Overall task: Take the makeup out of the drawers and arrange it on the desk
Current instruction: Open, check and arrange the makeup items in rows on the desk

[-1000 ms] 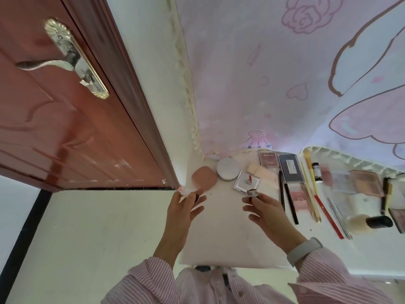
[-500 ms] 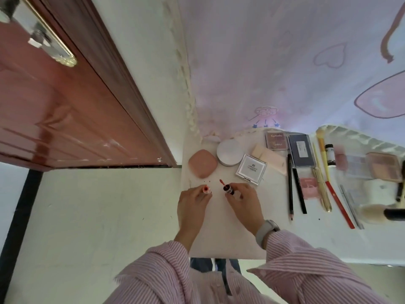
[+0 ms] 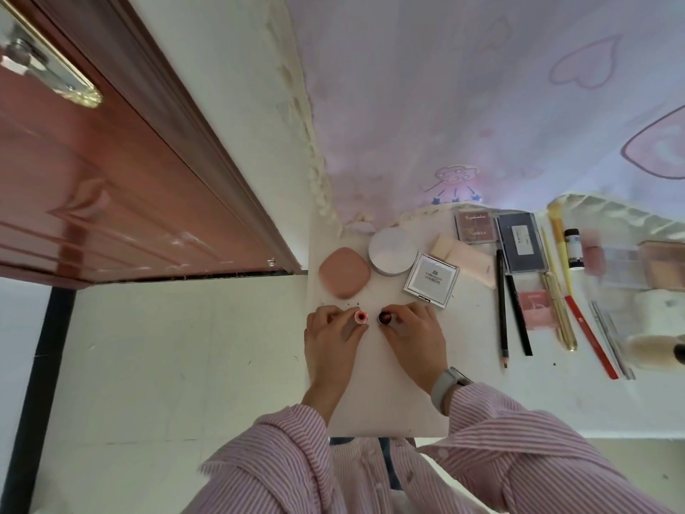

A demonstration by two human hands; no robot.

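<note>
On the smooth white desk (image 3: 374, 395), left hand (image 3: 333, 332) pinches a small, seemingly cylindrical pink tube (image 3: 360, 316).

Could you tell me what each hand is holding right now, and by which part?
The left hand pinches a small pink tube by its body; the right hand pinches a small dark tube likewise.

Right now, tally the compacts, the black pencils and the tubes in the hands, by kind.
Compacts: 3, pink, round white, square white
Black pencils: 2
Tubes: 2, pink-tipped, dark red
Total: 7
</note>
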